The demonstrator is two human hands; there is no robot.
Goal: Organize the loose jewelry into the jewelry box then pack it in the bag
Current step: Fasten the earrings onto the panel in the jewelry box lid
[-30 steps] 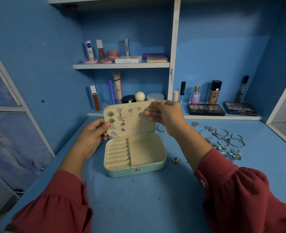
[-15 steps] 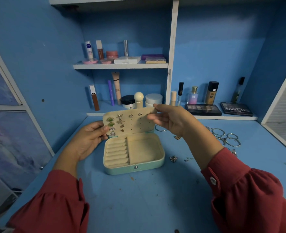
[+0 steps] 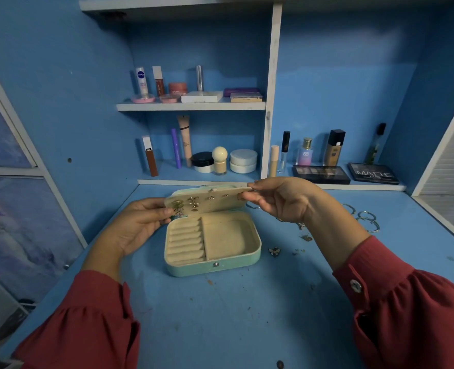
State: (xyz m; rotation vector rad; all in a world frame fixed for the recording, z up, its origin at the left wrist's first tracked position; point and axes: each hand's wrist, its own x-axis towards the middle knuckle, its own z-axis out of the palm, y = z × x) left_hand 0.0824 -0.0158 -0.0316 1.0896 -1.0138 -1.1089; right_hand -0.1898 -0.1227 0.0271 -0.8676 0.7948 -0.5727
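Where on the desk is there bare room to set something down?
Bare desk lies in front of the jewelry box, between the sleeves. Right of the box is crowded: butterfly earring, bangles.

Jewelry box (image 3: 212, 245) sits open mid-table (image 3: 220, 315), lid panel (image 3: 207, 202) tilted over its back edge. Left hand (image 3: 138, 225) at panel's left end, right hand (image 3: 282, 199) at its right end. Earrings (image 3: 186, 205) pinned on panel's left half. Loose rings (image 3: 367, 219) lie right of box, a small brooch (image 3: 274, 251) just beside its right wall. Cosmetics shelves (image 3: 191, 105) stand behind.
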